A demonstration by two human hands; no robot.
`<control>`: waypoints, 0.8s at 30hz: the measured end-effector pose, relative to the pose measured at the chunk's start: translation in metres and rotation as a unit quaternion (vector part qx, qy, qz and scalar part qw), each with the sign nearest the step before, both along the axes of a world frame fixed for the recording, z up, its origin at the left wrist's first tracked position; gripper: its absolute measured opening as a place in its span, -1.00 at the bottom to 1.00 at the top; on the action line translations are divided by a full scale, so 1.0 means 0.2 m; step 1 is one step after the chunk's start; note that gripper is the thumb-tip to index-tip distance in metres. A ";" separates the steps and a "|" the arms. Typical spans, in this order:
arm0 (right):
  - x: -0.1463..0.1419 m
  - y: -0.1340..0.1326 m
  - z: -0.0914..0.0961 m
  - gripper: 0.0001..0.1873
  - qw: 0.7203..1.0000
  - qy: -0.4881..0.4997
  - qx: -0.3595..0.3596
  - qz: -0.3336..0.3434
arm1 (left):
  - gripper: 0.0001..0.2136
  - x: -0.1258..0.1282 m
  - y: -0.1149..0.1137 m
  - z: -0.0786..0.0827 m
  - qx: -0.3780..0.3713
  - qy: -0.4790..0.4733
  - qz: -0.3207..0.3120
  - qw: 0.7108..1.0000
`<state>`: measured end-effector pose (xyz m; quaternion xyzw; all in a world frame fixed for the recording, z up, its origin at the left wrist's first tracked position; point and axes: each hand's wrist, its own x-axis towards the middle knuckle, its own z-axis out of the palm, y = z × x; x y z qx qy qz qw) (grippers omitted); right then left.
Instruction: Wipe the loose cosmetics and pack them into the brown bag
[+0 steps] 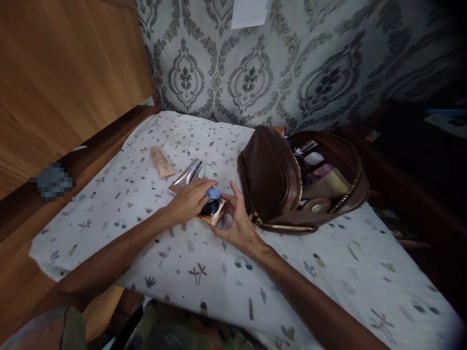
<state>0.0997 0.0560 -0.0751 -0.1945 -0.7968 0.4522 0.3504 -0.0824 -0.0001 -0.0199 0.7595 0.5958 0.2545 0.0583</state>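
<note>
My right hand (239, 221) is closed around a small gold square case (216, 214) with a round black part on top; it looks like a cosmetic container, though its exact kind is unclear. Over its near left side, my left hand (188, 200) is closed on a crumpled blue cloth-like piece (213, 193), held against the case's top. Just beyond the left hand lies a shiny silver-pink tube (187, 176), partly covered by that hand. Farther left, a beige squeeze tube (161, 162) rests flat on the patterned sheet (197, 272).
To the right stands a dark brown handbag (270, 180), unzipped, with cosmetic items (314, 159) and a pouch-like packet (330, 184) inside. A wooden panel (73, 73) borders the left side. Behind is a patterned wall (250, 78). A small grey-blue item (54, 182) sits on the left ledge.
</note>
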 end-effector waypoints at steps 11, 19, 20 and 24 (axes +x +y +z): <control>0.01 0.02 -0.02 0.25 1.000 -0.010 -0.014 -0.001 | -0.72 0.07 -0.20 0.07 -0.017 0.026 -0.154 0.988; 0.02 0.03 0.02 0.07 0.998 -0.056 0.023 0.011 | -0.79 -0.06 -0.25 0.00 -0.021 -0.086 0.002 0.996; 0.02 0.03 0.03 0.04 0.997 -0.066 0.034 0.008 | -0.80 -0.07 -0.22 0.00 -0.018 -0.091 0.017 0.996; 0.03 0.03 0.04 -0.02 0.993 -0.089 0.072 -0.002 | -0.82 -0.09 -0.08 -0.02 -0.003 -0.126 0.070 0.990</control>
